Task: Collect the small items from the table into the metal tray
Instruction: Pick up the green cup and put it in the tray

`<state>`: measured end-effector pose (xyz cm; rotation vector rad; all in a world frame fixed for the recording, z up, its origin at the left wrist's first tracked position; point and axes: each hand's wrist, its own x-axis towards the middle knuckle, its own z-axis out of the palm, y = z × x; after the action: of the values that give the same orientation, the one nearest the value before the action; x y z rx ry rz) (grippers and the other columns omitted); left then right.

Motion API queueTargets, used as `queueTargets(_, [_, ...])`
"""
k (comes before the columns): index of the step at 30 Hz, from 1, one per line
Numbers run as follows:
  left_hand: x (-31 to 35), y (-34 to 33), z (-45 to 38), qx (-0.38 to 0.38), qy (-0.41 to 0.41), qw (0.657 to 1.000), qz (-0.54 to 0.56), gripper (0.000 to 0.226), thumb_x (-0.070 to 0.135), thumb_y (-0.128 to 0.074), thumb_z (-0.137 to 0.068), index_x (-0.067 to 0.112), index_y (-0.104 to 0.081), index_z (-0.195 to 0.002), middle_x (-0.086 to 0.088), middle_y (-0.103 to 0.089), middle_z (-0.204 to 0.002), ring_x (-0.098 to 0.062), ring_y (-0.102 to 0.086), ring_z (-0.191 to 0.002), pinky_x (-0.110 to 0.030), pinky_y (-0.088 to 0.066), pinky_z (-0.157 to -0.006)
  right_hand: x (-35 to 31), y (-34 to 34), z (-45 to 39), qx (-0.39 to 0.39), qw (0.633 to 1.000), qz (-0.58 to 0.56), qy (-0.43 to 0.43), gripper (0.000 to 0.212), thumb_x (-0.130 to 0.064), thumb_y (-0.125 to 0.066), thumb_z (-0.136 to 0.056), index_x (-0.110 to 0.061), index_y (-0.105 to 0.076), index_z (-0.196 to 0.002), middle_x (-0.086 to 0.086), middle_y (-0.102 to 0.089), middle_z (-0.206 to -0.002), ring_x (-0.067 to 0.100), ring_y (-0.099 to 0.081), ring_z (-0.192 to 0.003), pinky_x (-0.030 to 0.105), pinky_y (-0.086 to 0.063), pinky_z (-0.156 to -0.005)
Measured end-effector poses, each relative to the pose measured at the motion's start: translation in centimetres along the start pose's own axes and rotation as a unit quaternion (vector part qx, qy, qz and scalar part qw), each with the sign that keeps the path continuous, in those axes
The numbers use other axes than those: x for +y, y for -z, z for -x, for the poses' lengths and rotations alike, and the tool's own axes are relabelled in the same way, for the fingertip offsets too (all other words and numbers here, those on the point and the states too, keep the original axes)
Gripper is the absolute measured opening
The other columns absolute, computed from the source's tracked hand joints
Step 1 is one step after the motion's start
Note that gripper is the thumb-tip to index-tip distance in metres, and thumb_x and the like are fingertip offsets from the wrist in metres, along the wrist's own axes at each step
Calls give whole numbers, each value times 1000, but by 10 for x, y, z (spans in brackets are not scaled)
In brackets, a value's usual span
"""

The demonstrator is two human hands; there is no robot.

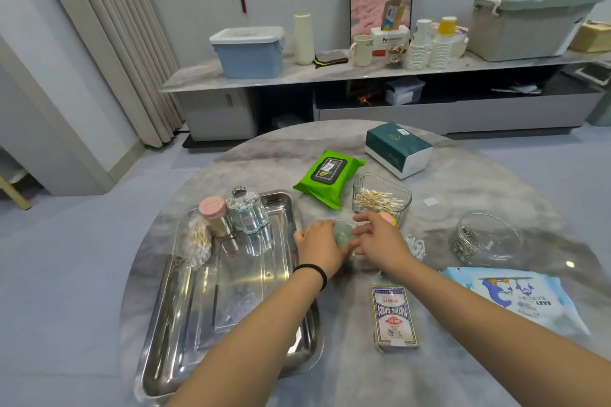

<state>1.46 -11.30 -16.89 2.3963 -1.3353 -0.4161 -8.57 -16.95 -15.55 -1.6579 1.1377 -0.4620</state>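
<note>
The metal tray lies on the left of the round table. At its far end stand a pink-lidded jar, a clear glass jar of cotton swabs and a bag of cotton swabs. Just right of the tray's far corner, my left hand and my right hand both curl round a small clear jar with a pale green content. A pink and yellow ball peeks out behind my right hand. A deck of playing cards lies near me.
A clear box of cotton swabs, a green wet-wipe pack, a tissue box, a glass bowl of metal clips, a white chain and a blue wipes pack lie on the table. A low cabinet stands behind.
</note>
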Motion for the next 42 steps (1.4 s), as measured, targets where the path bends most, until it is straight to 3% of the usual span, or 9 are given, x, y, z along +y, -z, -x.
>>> queueTargets(3, [1, 10, 4, 25, 6, 999, 37, 66, 42, -62, -78, 21, -40, -137, -3, -49, -137, -25, -43, -129, -38, -27, -103, -3, 7, 3, 12, 1000, -20, 0, 37, 7, -45, -85, -5, -52, -119, 5, -56, -81, 32, -67, -85, 48, -54, -84])
queueTargets(6, [9, 28, 11, 36, -10, 995, 96, 83, 49, -58, -68, 24, -33, -143, -3, -45, -140, -24, -39, -132, -39, -26, -107, -13, 17, 12, 36, 998, -43, 4, 30, -2, -43, -91, -6, -53, -119, 2, -54, -73, 12, -61, -61, 17, -52, -52])
queueTargets(8, [20, 40, 19, 37, -42, 991, 121, 88, 48, -55, -63, 23, -31, -144, -3, -45, -140, -22, -39, -133, -38, -28, -109, -20, 26, 20, 33, 997, -66, 0, 29, -7, -44, -94, -6, -53, -122, 2, -56, -78, 10, -59, -61, 14, -48, -44])
queueTargets(11, [39, 53, 30, 18, -89, 984, 153, 89, 45, -53, -62, 23, -28, -145, 0, -46, -140, -20, -38, -133, -41, -29, -111, -29, 44, 37, -20, 990, -137, -36, 30, -16, -42, -98, -10, -51, -126, 11, -58, -97, 16, -58, -65, 18, -47, -42])
queueTargets(14, [55, 54, 40, 0, -100, 971, 217, 86, 43, -58, -67, 25, -28, -145, 5, -49, -128, -17, -45, -126, -43, -33, -110, -32, 62, 55, -76, 952, -286, -76, 22, -22, -40, -100, -15, -51, -117, 12, -59, -86, 23, -58, -64, 26, -54, -49])
queueTargets(20, [71, 47, 62, -50, -95, 947, 302, 81, 26, -67, -78, 26, -24, -147, 3, -51, -129, -11, -50, -115, -22, -43, -92, -34, 79, 75, -133, 886, -430, -110, 20, -32, -44, -97, -18, -58, -101, 14, -58, -82, 25, -54, -67, 31, -50, -60])
queueTargets(26, [64, 38, 65, -67, -92, 968, 224, 69, 17, -67, -78, 14, -36, -140, -8, -51, -126, -20, -53, -114, -31, -43, -100, -31, 87, 74, 18, 968, -239, -69, 29, -33, -54, -92, -25, -51, -120, -1, -57, -95, 23, -57, -69, 29, -48, -60])
queueTargets(39, [77, -42, 48, -32, -5, 977, 211, 74, 34, -79, -56, 19, -49, -122, -3, -61, -120, -23, -57, -114, -40, -47, -96, -20, 115, 54, 36, 992, -77, -89, 45, -36, -59, -87, -27, -48, -130, 0, -48, -84, 20, -47, -69, 26, -42, -57])
queueTargets(42, [80, -42, 48, -30, -1, 977, 210, 61, 33, -75, -60, 20, -51, -115, -2, -62, -116, -25, -58, -111, -42, -46, -96, -19, 113, 54, 33, 994, -67, -84, 49, -34, -63, -85, -26, -48, -131, 4, -51, -100, 18, -47, -70, 25, -42, -57])
